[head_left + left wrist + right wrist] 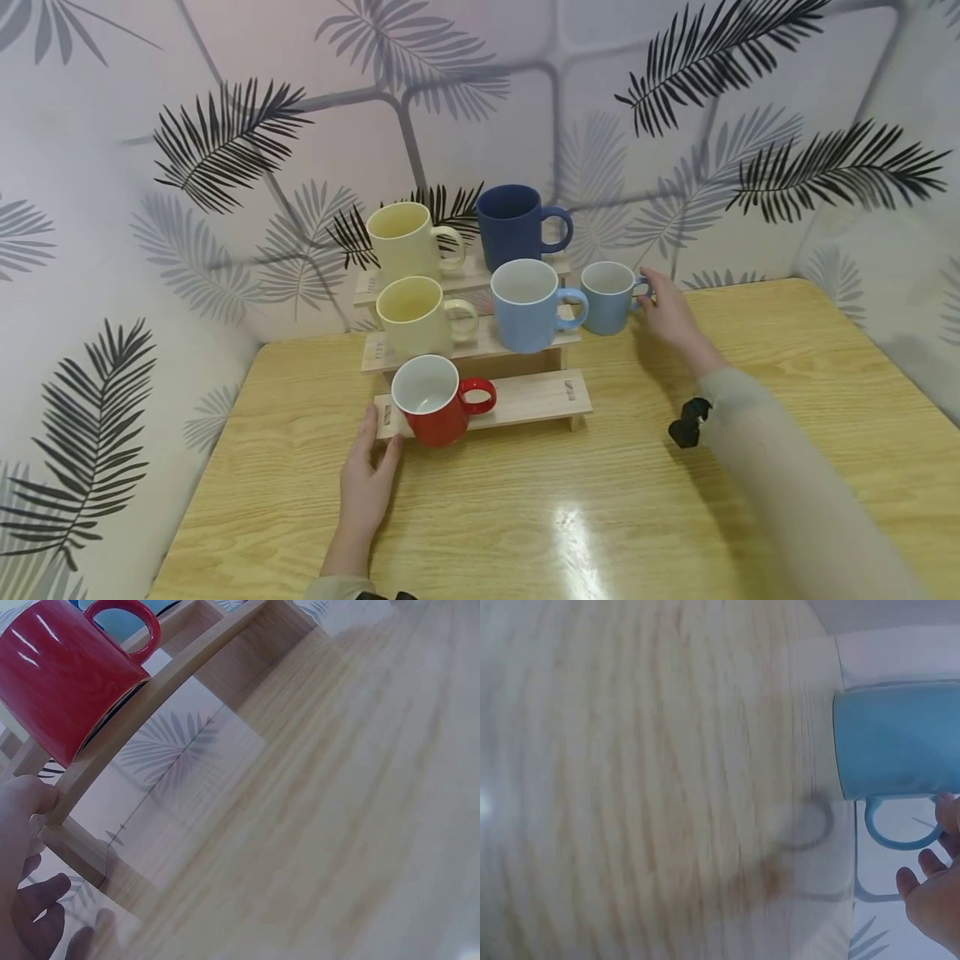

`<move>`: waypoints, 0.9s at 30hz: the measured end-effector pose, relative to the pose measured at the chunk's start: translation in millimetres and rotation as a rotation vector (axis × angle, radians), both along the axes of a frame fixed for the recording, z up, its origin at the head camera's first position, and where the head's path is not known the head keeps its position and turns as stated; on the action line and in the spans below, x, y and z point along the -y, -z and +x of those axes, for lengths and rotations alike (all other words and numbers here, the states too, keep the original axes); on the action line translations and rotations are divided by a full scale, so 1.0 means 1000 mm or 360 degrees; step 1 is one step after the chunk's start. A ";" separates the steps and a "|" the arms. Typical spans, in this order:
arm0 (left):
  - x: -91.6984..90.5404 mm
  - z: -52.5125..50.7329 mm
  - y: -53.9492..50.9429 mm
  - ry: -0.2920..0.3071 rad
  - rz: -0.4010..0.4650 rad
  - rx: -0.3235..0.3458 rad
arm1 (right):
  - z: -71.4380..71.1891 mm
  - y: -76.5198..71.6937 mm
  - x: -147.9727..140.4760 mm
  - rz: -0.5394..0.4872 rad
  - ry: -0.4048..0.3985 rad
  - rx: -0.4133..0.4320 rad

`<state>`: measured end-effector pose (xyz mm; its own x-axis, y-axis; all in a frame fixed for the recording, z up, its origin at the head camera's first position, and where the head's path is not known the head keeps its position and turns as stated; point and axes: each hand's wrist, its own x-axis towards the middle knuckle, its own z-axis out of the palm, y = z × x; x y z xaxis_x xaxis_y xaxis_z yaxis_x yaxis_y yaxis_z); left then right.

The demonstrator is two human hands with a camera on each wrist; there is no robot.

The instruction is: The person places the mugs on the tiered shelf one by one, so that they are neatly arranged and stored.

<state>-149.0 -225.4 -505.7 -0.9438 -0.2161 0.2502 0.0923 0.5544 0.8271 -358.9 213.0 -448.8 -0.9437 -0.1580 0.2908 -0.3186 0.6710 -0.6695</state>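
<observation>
My right hand (670, 315) pinches the handle of a light blue mug (607, 304), just right of a stepped wooden rack (517, 402). In the right wrist view, that hand's thumb and fingertips meet the far end of the handle (904, 845). Whether the mug's base touches the table I cannot tell. My left hand (367, 475) holds the left end of the rack's lowest step, its thumb at the front corner. A red mug (435, 412) with a white inside stands on that step, close to the left hand. Seen from the left wrist, its fingers (45, 896) are bent below the step.
On the middle step stand a pale yellow mug (412, 325) and another light blue mug (525, 308). The top step bears a second pale yellow mug (401, 246) and a dark blue mug (510, 225). Leaf-patterned wall covering (600, 108) rises behind the wooden table (480, 525).
</observation>
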 end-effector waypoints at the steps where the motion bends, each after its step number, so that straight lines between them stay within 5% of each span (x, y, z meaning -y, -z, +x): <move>1: 0.000 0.000 0.000 0.0002 0.0001 0.0002 | -0.002 0.002 0.000 0.0009 -0.0003 -0.0014; 15: -0.001 0.000 0.002 -0.0027 -0.0041 -0.0100 | 0.001 0.009 0.000 -0.0107 0.0022 -0.0109; 19: -0.001 0.000 0.001 -0.0020 -0.0002 -0.0074 | 0.004 0.015 0.000 -0.0183 0.0024 -0.0161; 27: 0.000 0.000 -0.001 -0.0006 0.0022 0.0008 | 0.016 0.027 0.007 -0.0403 0.0044 -0.0046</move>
<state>-148.8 -225.2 -505.2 -0.9441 -0.2232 0.2425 0.0862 0.5430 0.8353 -342.9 205.5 -475.6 -0.9374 -0.0513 0.3445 -0.3239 0.4919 -0.8081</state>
